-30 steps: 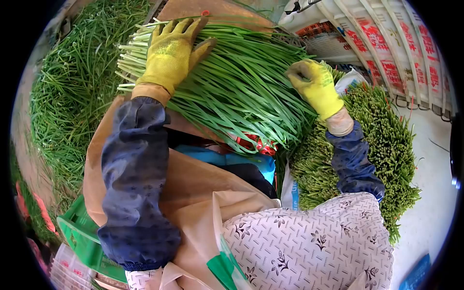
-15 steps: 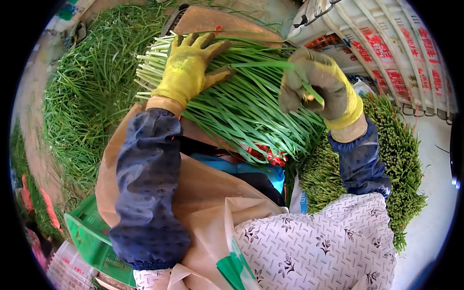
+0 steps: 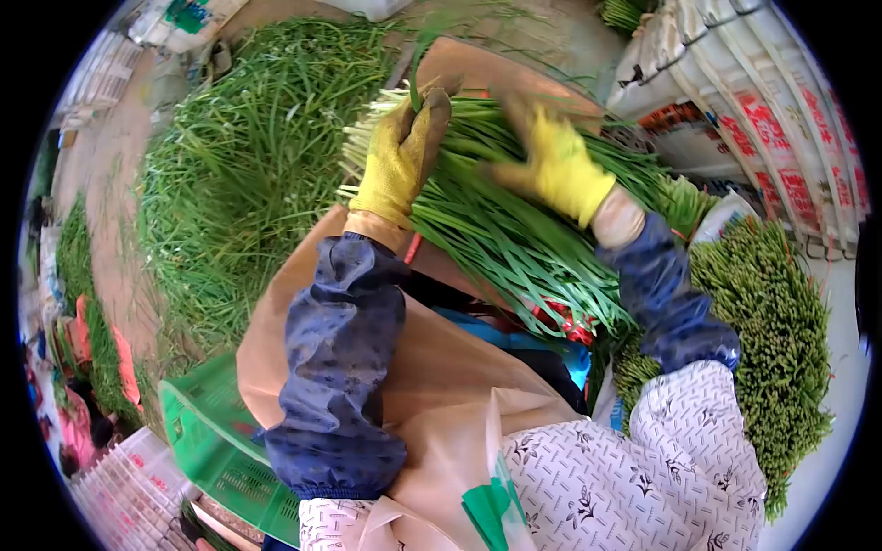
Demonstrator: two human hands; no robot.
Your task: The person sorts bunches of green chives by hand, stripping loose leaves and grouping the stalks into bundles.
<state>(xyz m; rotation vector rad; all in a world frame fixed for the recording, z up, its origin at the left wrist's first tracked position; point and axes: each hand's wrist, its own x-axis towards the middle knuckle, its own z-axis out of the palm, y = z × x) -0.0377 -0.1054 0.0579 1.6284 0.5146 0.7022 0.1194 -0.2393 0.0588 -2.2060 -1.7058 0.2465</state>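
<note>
A pile of long green chives (image 3: 514, 220) with pale stem ends lies on a brown board (image 3: 496, 69) in front of me. My left hand (image 3: 404, 151), in a yellow glove with dirty fingers, is closed in a pinch above the pale ends. A green chive leaf (image 3: 423, 69) sticks up from its fingertips, blurred. My right hand (image 3: 556, 165), gloved alike, is over the middle of the pile. Its fingers are smeared by motion, but thumb and fingers stand apart, and I see nothing held in them.
Loose greens (image 3: 266, 138) form a large heap on the left. Upright bundles of green stalks (image 3: 763, 331) stand at right, below a white package with red print (image 3: 763, 119). A green plastic crate (image 3: 220, 441) sits at lower left. A red tie (image 3: 565, 321) lies by the leaf ends.
My left hand has risen from lying spread on the pile and now pinches a leaf. The right hand, which held a leaf, has swung left over the pile and spread. The view has shifted.
</note>
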